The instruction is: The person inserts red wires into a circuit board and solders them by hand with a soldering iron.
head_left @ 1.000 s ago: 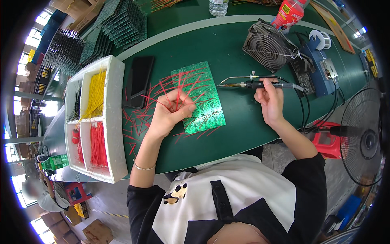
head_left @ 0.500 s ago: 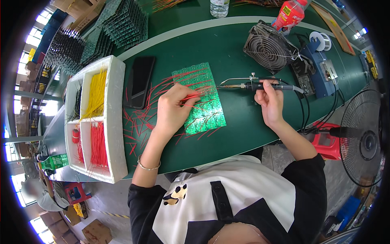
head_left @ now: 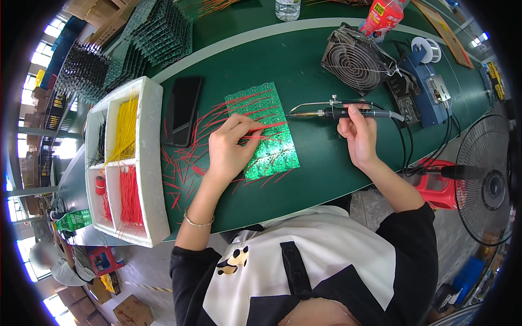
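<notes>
Between its thumb and fingers, my left hand [head_left: 228, 149] pinches thin red wires [head_left: 272, 125] over a green circuit board [head_left: 281, 149]. Their ends reach across the board toward its right side. Other red wires lie on the board's upper rows and stick out past its left edge. My right hand [head_left: 360, 136] is closed around a soldering iron [head_left: 342, 113] with a thin curved metal tube fixed above it. The iron points left, its tip close to the board's right edge; whether it touches cannot be made out.
Loose red wires [head_left: 182, 168] and a black phone [head_left: 184, 111] lie left of the board. Beyond them stands a white foam box [head_left: 155, 163] of yellow, red and black wires. A metal-grilled fan [head_left: 356, 60], a red bottle [head_left: 380, 20] and a blue soldering unit [head_left: 427, 98] stand at far right.
The whole view has shifted slightly left. Both hands keep their grips, and the red wires at my left fingertips show more distinctly across the board.
</notes>
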{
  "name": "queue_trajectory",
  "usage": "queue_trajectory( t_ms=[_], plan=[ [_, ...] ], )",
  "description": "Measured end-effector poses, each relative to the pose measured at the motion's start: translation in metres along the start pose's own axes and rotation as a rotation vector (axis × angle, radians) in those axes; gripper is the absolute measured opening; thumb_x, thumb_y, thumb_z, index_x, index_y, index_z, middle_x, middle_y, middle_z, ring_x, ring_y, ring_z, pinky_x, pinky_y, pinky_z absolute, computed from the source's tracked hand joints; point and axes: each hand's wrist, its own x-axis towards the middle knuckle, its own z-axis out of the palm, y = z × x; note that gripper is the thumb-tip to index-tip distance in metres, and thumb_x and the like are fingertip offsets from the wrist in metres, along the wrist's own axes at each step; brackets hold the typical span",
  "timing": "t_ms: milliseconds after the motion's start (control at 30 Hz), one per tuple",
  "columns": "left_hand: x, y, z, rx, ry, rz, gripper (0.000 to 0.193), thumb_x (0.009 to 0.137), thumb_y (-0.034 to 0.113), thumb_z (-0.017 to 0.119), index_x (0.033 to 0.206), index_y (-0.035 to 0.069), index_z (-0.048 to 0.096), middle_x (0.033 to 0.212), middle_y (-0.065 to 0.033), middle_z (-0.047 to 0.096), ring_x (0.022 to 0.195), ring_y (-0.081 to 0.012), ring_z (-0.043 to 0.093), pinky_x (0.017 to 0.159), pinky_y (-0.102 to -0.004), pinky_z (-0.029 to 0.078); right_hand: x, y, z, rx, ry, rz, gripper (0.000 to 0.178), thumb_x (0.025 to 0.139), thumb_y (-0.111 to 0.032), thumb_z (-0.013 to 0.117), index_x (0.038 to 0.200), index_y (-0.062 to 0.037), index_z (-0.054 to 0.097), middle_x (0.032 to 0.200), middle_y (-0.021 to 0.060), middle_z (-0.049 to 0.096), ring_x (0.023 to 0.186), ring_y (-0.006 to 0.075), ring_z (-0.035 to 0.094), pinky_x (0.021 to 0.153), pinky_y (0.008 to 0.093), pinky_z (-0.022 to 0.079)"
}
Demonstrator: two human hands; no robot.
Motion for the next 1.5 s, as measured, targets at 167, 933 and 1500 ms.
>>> queue_trajectory(
  t_ms=[167,933,1500],
  plan=[
    [-0.0014,0.0012,-0.0024,0.027,-0.030,-0.020,0.013,0.066,0.003,0.068,0.078,0.008,0.068,0.078,-0.0019,0.061,0.061,-0.0165,0.060,0.052,-0.0259,0.048,-0.0004,-0.0003,0.0000,-0.003,-0.012,0.005,0.014,0.089,-0.019,0.050,0.093,-0.0051,0.052,0.058,0.0024,0.048,0.047,0.0042,0.037,0.041,0.0183,0.023],
    [-0.0016,-0.0004,-0.0030,0.018,-0.017,-0.011,0.012,0.068,0.003,0.067,0.079,0.007,0.068,0.079,-0.0021,0.061,0.061,-0.0161,0.060,0.053,-0.0252,0.048,-0.0012,0.0013,-0.0012,-0.040,-0.028,-0.003,0.015,0.089,-0.019,0.050,0.092,-0.0041,0.053,0.059,0.0017,0.049,0.047,0.0031,0.037,0.040,0.0173,0.023],
    [-0.0009,0.0019,-0.0062,0.024,-0.061,-0.040,0.016,0.068,-0.003,0.066,0.083,0.004,0.067,0.076,-0.0056,0.059,0.064,-0.0149,0.058,0.057,-0.0240,0.048,-0.0026,0.0025,0.0011,-0.091,-0.027,-0.024,0.014,0.090,-0.018,0.049,0.091,-0.0046,0.051,0.058,0.0011,0.049,0.046,0.0023,0.037,0.040,0.0165,0.023]
  ],
)
